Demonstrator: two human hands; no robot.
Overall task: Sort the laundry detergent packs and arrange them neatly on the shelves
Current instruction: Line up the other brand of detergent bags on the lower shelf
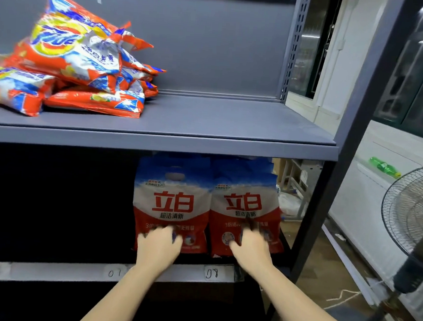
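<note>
Two upright blue, white and red detergent packs stand side by side at the right end of the lower shelf (95,274): the left pack (171,202) and the right pack (245,203), with more packs behind them. My left hand (159,242) presses spread fingers on the bottom front of the left pack. My right hand (250,244) presses the same way on the right pack. A loose heap of orange Tide packs (71,60) lies on the left of the upper shelf (207,139).
A grey metal upright (351,136) borders the shelves on the right. A standing fan (412,227) is at the right edge. A green bottle (384,167) lies on a white cabinet behind it. Labels 07 and 08 mark the lower shelf's front edge.
</note>
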